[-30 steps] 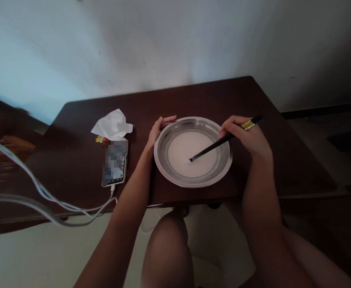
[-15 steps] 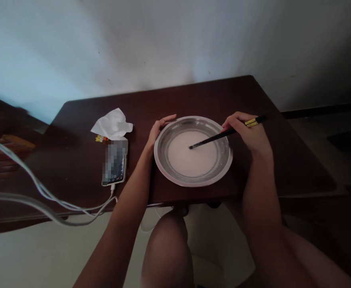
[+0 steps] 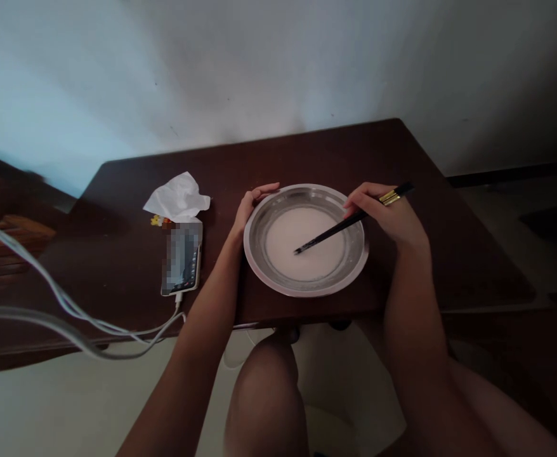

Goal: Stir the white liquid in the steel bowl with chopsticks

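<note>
Head view, left hand cupping bowl, right hand slanting chopsticks

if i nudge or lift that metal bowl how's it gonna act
The metal bowl will probably stay stiff, judging by its shiny metal wall. Its pale contents look liquid and level, so they'd likely slosh if it were jolted or tilted. The smooth rim might be a bit slippery to grip.
</note>
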`<state>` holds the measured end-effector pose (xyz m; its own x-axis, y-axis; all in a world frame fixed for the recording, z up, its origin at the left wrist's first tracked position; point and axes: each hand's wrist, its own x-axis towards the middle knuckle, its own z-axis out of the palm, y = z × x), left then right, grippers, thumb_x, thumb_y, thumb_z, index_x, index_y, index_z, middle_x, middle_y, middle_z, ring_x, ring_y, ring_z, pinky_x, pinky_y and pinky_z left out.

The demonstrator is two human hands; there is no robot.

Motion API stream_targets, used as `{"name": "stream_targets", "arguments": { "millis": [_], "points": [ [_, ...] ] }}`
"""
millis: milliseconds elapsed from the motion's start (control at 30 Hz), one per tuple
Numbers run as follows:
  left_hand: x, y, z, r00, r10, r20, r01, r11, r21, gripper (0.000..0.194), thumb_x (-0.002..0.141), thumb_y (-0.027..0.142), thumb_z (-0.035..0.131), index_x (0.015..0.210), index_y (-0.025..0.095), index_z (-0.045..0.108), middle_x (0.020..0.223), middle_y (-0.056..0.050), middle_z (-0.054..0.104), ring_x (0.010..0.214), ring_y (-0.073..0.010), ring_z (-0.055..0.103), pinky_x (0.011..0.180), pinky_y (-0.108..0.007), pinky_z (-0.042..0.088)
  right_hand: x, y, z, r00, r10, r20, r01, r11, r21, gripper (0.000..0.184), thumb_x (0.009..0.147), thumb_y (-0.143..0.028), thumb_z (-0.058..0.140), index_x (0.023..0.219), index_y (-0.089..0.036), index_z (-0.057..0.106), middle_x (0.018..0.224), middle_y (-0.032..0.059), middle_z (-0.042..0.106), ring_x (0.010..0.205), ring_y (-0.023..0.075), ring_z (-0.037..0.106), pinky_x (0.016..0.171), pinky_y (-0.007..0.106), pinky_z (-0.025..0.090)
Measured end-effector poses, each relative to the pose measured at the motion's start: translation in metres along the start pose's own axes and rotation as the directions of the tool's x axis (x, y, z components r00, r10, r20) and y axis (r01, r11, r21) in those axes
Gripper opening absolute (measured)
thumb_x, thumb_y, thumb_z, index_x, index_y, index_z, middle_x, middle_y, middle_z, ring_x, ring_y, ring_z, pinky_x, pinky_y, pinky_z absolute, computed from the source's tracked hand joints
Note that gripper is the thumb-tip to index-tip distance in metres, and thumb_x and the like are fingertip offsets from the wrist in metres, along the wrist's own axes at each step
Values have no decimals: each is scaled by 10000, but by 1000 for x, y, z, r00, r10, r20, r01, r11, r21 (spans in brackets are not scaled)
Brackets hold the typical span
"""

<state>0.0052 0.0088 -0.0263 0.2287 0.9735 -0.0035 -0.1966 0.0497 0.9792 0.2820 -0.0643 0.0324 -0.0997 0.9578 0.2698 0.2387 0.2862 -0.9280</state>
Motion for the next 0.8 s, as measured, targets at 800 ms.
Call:
{"name": "stream_targets", "arguments": {
  "millis": [800],
  "points": [
    [1,2,0,1000,-19,-6,19,999,30,416,888,405,400,1052,180,709,1065,-71,733,1027,-227,659,917,-358,505,-1,-1,0,996,-12,-84,9,999,-38,227,864,-280,575,663,-217,659,640,-5,657,653,128,626,661,274,512]
  ]
}}
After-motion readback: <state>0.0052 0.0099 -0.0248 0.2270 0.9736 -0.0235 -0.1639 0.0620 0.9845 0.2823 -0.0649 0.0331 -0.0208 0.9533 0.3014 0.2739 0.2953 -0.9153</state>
